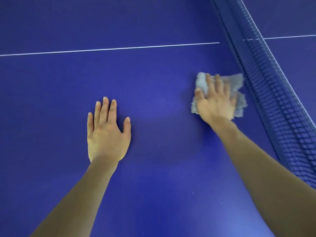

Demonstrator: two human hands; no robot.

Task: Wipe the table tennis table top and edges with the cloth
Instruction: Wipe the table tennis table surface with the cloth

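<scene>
**Left grip flat and empty, right grip pressing the cloth by the net: wiping under way, much left to do**

Left grip (107,132) lay at about 7 o'clock in the view, palm down on the blue counter (153,74). Its fingers were straight and close together, the thumb was out to the side, and it held nothing. It looked like a brace for leaning in.

A thin white line (109,48) crossed the surface toward 11 o'clock.

Between the two arms, toward 5 o'clock, a few pale specks (192,192) showed on the top. That patch probably needed another pass.

Right grip (216,103), at about 3 o'clock, was spread wide open with its fingers fanned. It pressed down on a crumpled pale grey cloth (237,82) rather than clutching it. The cloth lay flat on the counter and stuck out past the fingertips and on both sides of the palm. Its far corner was just beside the foot of the net (273,100), and whether the two touched could not be told through the blur.

The net ran from 1 o'clock down to 4 o'clock.

Judging by this, the top on the near half was being worked close to the net. No damp trail marked what had been covered. No edge of the counter was in view, and the half beyond the net showed only as a sliver, so the edges and far side were unaccounted for.
</scene>
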